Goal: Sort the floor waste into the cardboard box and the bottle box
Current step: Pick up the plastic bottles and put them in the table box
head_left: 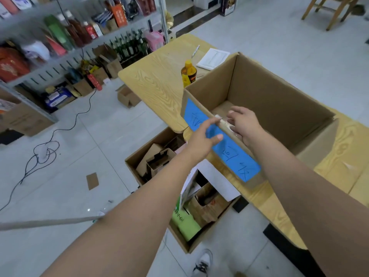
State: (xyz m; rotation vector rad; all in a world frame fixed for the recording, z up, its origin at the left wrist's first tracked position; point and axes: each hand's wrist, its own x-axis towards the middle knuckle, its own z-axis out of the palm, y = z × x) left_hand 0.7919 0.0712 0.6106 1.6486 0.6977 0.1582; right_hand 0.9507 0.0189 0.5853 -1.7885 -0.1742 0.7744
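A large open cardboard box [279, 100] with a blue label stands on the wooden table [155, 80]. My right hand [242, 121] reaches over its near rim and holds a pale crumpled piece [225, 122] just inside the box. My left hand [205, 134] hovers in front of the blue label with fingers spread and holds nothing. Below the table edge, a second cardboard box [135, 166] on the floor holds folded cartons and a green pack. A small flat cardboard scrap [92, 180] lies on the floor tiles.
An orange-capped bottle [188, 72] and a notepad [212, 58] stand on the table behind the big box. A black cable [46, 150] loops across the floor at left. Shelves of goods line the back left. A small open carton [127, 97] sits near the shelves.
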